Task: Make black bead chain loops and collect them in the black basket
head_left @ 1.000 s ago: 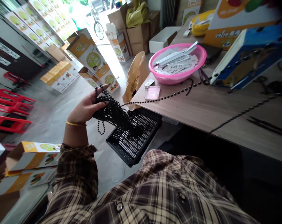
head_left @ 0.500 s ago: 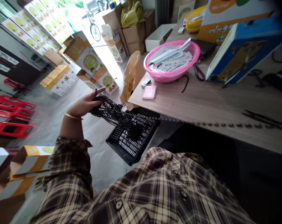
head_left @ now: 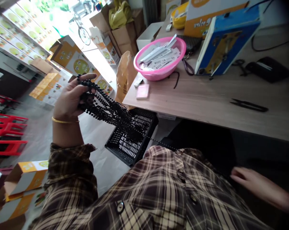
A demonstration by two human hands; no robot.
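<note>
Black bead strings (head_left: 106,107): gripped in left hand (head_left: 68,99), sagging over crate (head_left: 118,156) | right hand (head_left: 249,180): blurred, grip unclear | risk: overlapping loops could knot if the trailing strand tugs.

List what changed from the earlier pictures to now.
The loose strand has dropped from across the table to below its edge. The right hand has come into view, lower right. Unchanged: left hand gripping black bead strands; pink basin.
</note>
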